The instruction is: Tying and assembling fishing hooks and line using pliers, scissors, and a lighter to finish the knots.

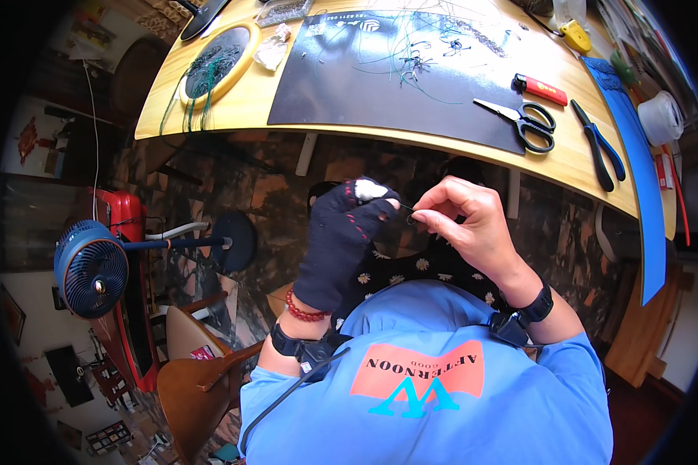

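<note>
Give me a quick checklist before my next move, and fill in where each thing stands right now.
1. Right hand pinching the thin dark line: ok, between thumb and fingers.
2. Gloved left hand holding the line: ok, at its bare fingertips.
3. Hands over the table: not ok, both are in front of its near edge.
4. Scissors laid out: ok, near the red lighter.
5. Pliers put down: ok, right of the scissors.
6. Line free of tiny knots: cannot tell, too small.

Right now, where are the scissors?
In the head view, the black-handled scissors lie at the right edge of the dark mat, just below the red lighter and left of the pliers.
</note>
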A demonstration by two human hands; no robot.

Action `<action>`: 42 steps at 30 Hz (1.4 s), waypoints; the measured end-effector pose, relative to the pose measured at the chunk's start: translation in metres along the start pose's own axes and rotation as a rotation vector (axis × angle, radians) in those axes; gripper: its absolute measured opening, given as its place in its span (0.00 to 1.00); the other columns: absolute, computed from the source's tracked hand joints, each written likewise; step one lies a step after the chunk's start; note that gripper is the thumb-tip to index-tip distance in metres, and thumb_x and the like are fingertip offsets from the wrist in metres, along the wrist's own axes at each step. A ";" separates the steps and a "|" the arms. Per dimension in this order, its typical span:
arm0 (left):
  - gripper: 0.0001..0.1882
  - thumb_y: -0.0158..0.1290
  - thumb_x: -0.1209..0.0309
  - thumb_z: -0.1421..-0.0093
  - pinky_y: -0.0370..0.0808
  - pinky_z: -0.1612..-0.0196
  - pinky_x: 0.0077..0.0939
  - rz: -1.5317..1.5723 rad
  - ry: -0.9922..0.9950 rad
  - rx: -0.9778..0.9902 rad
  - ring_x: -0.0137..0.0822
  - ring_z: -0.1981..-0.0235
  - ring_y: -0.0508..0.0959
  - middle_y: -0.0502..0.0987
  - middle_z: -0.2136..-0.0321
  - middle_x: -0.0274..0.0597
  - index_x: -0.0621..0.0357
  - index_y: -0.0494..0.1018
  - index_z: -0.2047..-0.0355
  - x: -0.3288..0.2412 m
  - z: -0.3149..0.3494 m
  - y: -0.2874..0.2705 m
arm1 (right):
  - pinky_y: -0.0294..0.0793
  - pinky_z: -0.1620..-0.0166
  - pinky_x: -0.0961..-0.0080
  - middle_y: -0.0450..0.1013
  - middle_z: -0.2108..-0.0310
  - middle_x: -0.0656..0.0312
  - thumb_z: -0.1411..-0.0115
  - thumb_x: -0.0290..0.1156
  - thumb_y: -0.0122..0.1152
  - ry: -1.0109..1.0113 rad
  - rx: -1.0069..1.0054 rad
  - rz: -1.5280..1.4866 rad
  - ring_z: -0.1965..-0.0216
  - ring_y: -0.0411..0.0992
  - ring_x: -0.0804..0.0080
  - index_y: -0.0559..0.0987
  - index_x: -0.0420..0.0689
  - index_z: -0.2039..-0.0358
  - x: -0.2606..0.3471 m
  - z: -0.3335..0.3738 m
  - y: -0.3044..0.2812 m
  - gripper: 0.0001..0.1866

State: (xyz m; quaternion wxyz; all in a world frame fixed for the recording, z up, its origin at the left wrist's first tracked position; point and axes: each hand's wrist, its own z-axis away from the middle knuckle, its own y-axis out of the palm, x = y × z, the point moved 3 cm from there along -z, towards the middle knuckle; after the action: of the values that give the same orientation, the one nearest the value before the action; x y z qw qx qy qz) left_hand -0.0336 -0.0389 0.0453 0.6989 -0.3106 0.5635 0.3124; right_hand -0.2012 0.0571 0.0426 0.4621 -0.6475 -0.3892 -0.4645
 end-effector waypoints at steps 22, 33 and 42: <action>0.10 0.50 0.68 0.34 0.59 0.65 0.24 0.930 0.106 0.086 0.26 0.70 0.60 0.58 0.72 0.30 0.48 0.61 0.70 -0.001 0.004 -0.059 | 0.74 0.75 0.87 0.80 0.61 0.58 0.33 0.31 0.61 0.233 -0.067 -0.571 0.78 0.74 0.82 0.76 0.41 0.62 -0.016 -0.005 0.000 0.07; 0.11 0.54 0.67 0.37 0.59 0.70 0.22 0.764 0.266 0.051 0.24 0.73 0.62 0.58 0.73 0.28 0.46 0.63 0.73 -0.025 0.018 -0.068 | 0.69 0.77 0.90 0.74 0.76 0.68 0.33 0.31 0.61 0.314 -0.047 -0.689 0.81 0.70 0.87 0.76 0.42 0.63 0.001 -0.007 -0.003 0.07; 0.06 0.56 0.69 0.39 0.68 0.69 0.23 0.850 0.168 0.089 0.26 0.72 0.67 0.66 0.71 0.30 0.53 0.69 0.67 0.007 0.015 -0.046 | 0.67 0.79 0.90 0.74 0.78 0.69 0.34 0.34 0.63 0.401 -0.100 -0.897 0.82 0.70 0.86 0.77 0.44 0.63 -0.007 -0.006 0.011 0.08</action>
State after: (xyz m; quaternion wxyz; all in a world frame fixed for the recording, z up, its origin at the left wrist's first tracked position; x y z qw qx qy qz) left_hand 0.0123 -0.0549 0.0451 0.4726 -0.0451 0.7090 0.5214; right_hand -0.1939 0.0474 0.0340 0.2507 -0.3355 -0.5102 -0.7512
